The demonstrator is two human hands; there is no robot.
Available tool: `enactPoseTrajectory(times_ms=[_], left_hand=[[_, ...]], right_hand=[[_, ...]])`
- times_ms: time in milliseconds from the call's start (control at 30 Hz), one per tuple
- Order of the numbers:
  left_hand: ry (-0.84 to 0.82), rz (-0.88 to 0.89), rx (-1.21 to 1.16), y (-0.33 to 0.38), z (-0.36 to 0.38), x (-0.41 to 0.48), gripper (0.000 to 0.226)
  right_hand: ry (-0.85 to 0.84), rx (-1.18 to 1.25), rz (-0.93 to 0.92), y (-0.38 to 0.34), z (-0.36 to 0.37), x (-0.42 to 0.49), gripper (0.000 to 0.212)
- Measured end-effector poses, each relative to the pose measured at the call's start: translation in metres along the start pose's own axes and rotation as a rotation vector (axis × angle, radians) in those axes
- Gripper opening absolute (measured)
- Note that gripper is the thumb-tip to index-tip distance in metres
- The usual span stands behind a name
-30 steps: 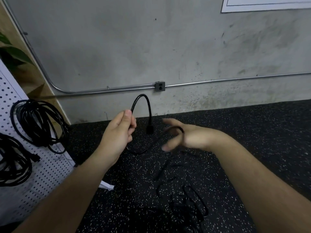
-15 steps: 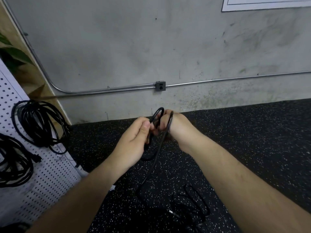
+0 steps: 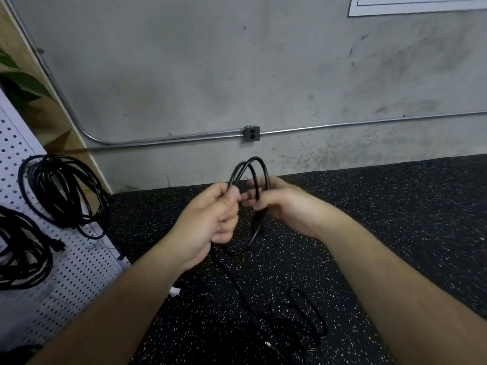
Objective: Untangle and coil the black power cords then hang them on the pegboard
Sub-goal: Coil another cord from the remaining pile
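Observation:
A black power cord (image 3: 251,167) stands in small loops between my hands, above the speckled floor. My left hand (image 3: 208,222) grips the loops at their left side, thumb on top. My right hand (image 3: 279,204) meets it from the right, with its fingers curled round the same loops. The cord's loose length (image 3: 232,275) trails down to a tangled heap of cord (image 3: 295,320) on the floor. On the white pegboard (image 3: 79,267) at the left hang two coiled black cords, one higher (image 3: 63,193) and one lower (image 3: 21,251).
A grey concrete wall with a metal conduit and an outlet box (image 3: 251,133) runs behind. Black speckled rubber flooring (image 3: 395,219) spreads to the right. A green plant (image 3: 18,88) stands behind the pegboard. A small white piece (image 3: 175,291) lies at the pegboard's foot.
My hands were apart with the cord stretched between them; they have come together. The cord now forms more loops held in both hands, and the trailing length has risen from the floor.

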State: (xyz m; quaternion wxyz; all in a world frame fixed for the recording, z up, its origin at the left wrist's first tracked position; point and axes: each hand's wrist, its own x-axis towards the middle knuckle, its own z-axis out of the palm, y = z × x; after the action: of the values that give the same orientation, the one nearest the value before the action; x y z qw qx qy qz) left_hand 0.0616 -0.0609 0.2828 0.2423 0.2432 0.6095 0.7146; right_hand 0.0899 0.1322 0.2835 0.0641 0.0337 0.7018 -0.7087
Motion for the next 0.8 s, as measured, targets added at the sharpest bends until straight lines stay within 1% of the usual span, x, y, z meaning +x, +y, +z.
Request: enactPoseTrajectory(times_ms=[67,100,167,200,233,267,333,367,400,467,533,600,667,700,767,800], left_hand=[[0.037,0.017,-0.037,0.005,-0.003,0.003,0.027],[0.052,0.028,-0.027,0.005,-0.004,0.004,0.027],[0.086,0.04,-0.031,0.007,-0.006,0.004,0.027],[0.106,0.045,-0.051,0.008,-0.007,0.004,0.026],[0.124,0.053,-0.072,0.009,-0.009,0.005,0.026],[0.141,0.063,-0.087,0.01,-0.011,0.006,0.026],[0.166,0.078,-0.099,0.012,-0.015,0.008,0.027],[0.178,0.085,-0.103,0.013,-0.018,0.01,0.028],[0.192,0.092,-0.106,0.012,-0.02,0.01,0.028],[0.244,0.107,-0.065,0.011,-0.029,0.012,0.027],[0.322,0.106,0.023,0.009,-0.037,0.014,0.027],[0.392,0.1,0.084,0.006,-0.046,0.016,0.026],[0.459,0.109,0.114,0.006,-0.055,0.018,0.026],[0.496,0.118,0.127,0.006,-0.06,0.02,0.026],[0.57,0.135,0.161,0.007,-0.069,0.022,0.026],[0.601,0.142,0.18,0.007,-0.071,0.023,0.026]], right_hand=[[-0.263,0.067,0.022,0.023,-0.006,-0.002,0.08],[-0.346,0.076,0.054,0.035,-0.006,-0.001,0.091],[-0.451,0.007,0.117,0.054,0.001,0.0,0.113],[-0.475,-0.085,0.154,0.06,0.009,-0.001,0.115],[-0.489,-0.199,0.19,0.064,0.019,-0.002,0.107],[-0.495,-0.325,0.219,0.07,0.029,-0.002,0.089],[-0.495,-0.572,0.217,0.079,0.041,0.0,0.047],[-0.485,-0.673,0.229,0.081,0.042,0.0,0.034],[-0.469,-0.746,0.255,0.081,0.04,0.0,0.035],[-0.433,-0.839,0.323,0.074,0.029,-0.002,0.053],[-0.349,-0.869,0.372,0.066,0.01,-0.003,0.071],[-0.232,-0.898,0.387,0.056,-0.01,-0.005,0.082],[-0.185,-0.877,0.345,0.046,-0.026,-0.005,0.08],[-0.191,-0.798,0.3,0.043,-0.035,-0.007,0.075],[-0.209,-0.542,0.223,0.039,-0.053,-0.011,0.055],[-0.202,-0.412,0.217,0.036,-0.061,-0.013,0.043]])
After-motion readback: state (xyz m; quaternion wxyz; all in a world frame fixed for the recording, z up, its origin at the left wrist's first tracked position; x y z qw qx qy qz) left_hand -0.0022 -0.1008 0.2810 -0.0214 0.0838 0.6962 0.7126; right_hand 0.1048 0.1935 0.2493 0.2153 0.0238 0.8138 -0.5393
